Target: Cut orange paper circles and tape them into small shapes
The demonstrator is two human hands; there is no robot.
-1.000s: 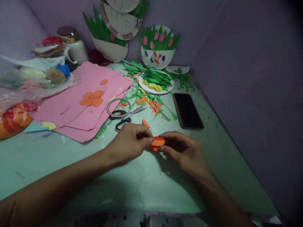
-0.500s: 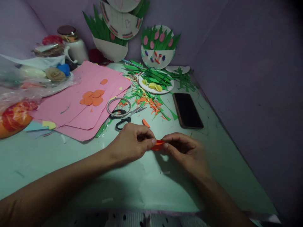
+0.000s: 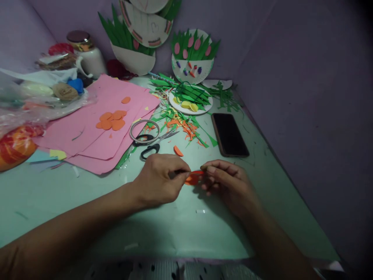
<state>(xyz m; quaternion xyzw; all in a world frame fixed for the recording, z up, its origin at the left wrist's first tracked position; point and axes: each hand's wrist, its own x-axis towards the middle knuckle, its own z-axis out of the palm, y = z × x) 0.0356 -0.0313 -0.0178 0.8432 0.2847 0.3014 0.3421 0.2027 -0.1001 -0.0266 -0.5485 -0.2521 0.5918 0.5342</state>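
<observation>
Between my two hands is a small piece of orange paper (image 3: pixel 192 179), apparently folded, its upper edge looking redder. My left hand (image 3: pixel 163 177) pinches its left end between thumb and forefinger. At the right end, the thumb and forefinger of my right hand (image 3: pixel 227 181) are closed on the paper's upper edge, with the other fingers curled below. Just beyond my hands lies a folded orange paper piece (image 3: pixel 178 151). Scissors with black handles (image 3: pixel 153 149) rest past my left hand, and a roll of tape (image 3: pixel 145 131) leans over them.
Pink sheets (image 3: pixel 96 144) carry several orange paper ovals (image 3: pixel 112 120). A phone (image 3: pixel 230 134) lies at right. Behind are green and orange paper scraps (image 3: pixel 186 126) and a paper plate (image 3: pixel 171 105) with green strips and yellow ovals. Decorated plates (image 3: pixel 192 72) stand against the wall; a mug (image 3: pixel 94 64) is at back left.
My right hand has turned slightly, its lower fingers now showing under the paper. More of the paper's orange face is visible. The view has shifted a little.
</observation>
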